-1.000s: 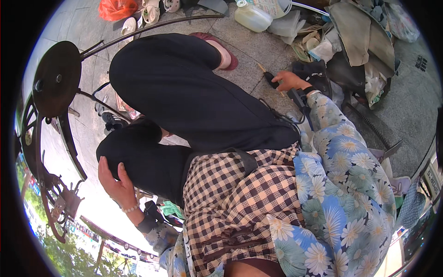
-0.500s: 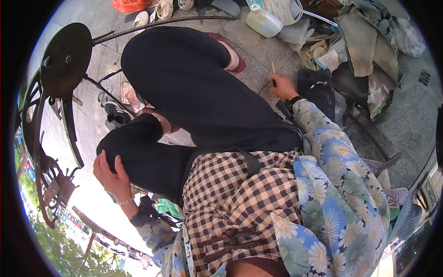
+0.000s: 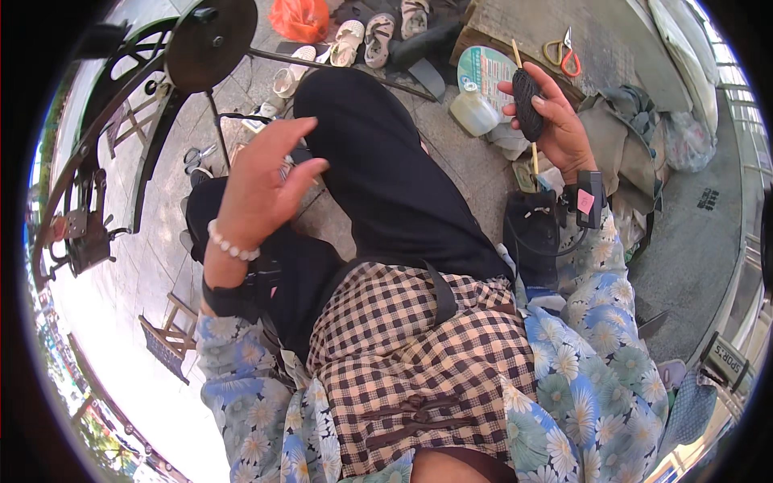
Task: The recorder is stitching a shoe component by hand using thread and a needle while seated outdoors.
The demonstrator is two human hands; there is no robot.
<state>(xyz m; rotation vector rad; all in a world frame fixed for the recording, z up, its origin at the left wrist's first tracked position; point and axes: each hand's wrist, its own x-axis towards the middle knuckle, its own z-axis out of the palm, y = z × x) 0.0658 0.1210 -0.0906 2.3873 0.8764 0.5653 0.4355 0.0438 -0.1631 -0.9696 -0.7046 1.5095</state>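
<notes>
My right hand (image 3: 566, 135) is raised on the right side, its fingers around a spool of dark thread (image 3: 527, 103) wound on a thin pale wooden stick. Both ends of the stick poke out beyond the winding. My left hand (image 3: 262, 189) hovers over my left knee, thumb apart from the fingers, with nothing seen in its grasp. A checked apron (image 3: 419, 338) and black trousers (image 3: 378, 161) cover my lap.
A black cast-iron machine with a round wheel (image 3: 211, 39) stands at left. Scissors with orange and yellow handles (image 3: 564, 56) lie on a wooden box (image 3: 612, 60). Nearby are a plastic jug (image 3: 475, 111), several shoes (image 3: 348, 42), an orange bag (image 3: 299, 18), grey scraps (image 3: 620, 137) and a folding stool (image 3: 171, 338).
My right hand has risen from low by the floor, bringing the thread spool up into plain view. My left hand has lifted off my knee and moved right. The view has shifted.
</notes>
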